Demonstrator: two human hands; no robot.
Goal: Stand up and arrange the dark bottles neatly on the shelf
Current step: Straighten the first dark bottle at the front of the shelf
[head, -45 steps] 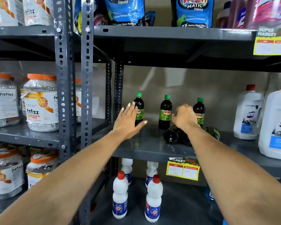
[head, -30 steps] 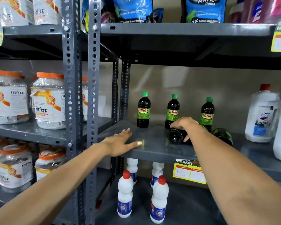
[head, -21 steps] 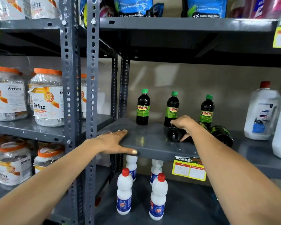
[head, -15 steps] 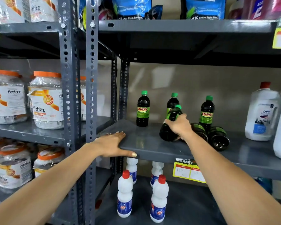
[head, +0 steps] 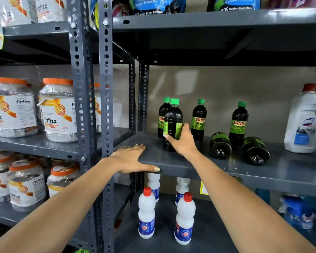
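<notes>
My right hand (head: 181, 142) grips a dark bottle with a green cap and green label (head: 172, 119), upright on the grey shelf (head: 199, 167), just in front of another standing dark bottle (head: 161, 115). Two more dark bottles stand upright behind, one in the middle (head: 198, 119) and one to the right (head: 239, 121). Two dark bottles lie on their sides, bases toward me, one left (head: 220, 146) and one right (head: 255, 151) of that right-hand bottle. My left hand (head: 133, 159) rests flat on the shelf's front left corner, fingers apart, thumb over the edge.
Large white jugs with red caps (head: 306, 121) stand at the shelf's right end. White bottles with red caps (head: 147, 212) stand on the shelf below. Orange-lidded jars (head: 58, 110) fill the left rack. Perforated uprights (head: 106, 106) divide the racks. Blue pouches sit on the shelf above.
My right hand lifted one lying bottle, turned it upright and carried it left to stand in front of the leftmost bottle. My left hand settled onto the shelf's front corner.
</notes>
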